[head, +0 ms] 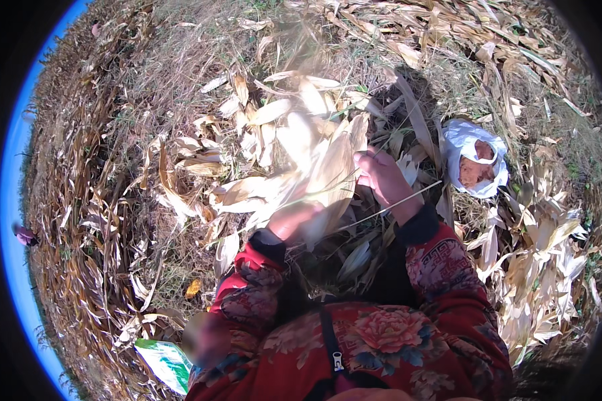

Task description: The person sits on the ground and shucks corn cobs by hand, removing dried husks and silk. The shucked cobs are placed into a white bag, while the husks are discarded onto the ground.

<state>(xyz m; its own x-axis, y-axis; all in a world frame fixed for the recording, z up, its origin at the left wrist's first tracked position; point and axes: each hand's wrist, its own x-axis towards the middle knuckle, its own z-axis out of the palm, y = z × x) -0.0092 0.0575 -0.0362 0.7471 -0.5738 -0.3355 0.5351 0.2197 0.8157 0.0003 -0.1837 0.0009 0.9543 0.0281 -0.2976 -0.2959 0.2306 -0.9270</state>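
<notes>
Pale dry corn husks (338, 165) stand in front of me, between my two hands. My right hand (381, 178) grips their right edge, thumb and fingers closed together. At the lower left of the same husks is my left hand (296, 218), blurred and against them. Its fingertips are too unclear to show whether they grip. A thin dry stalk (389, 205) crosses in front of my right wrist. More loose husks (266, 135) lie on the ground just beyond, partly washed out by glare. Whether an ear sits inside the husks is hidden.
A white plastic bag (451, 145) with reddish-brown contents stands to the right. Husks are heaped (542, 270) at lower right. A green-and-white packet (165, 363) lies at lower left. Dry stalks and leaves (100, 200) cover the left ground. A distant person (25, 235) appears at the far left.
</notes>
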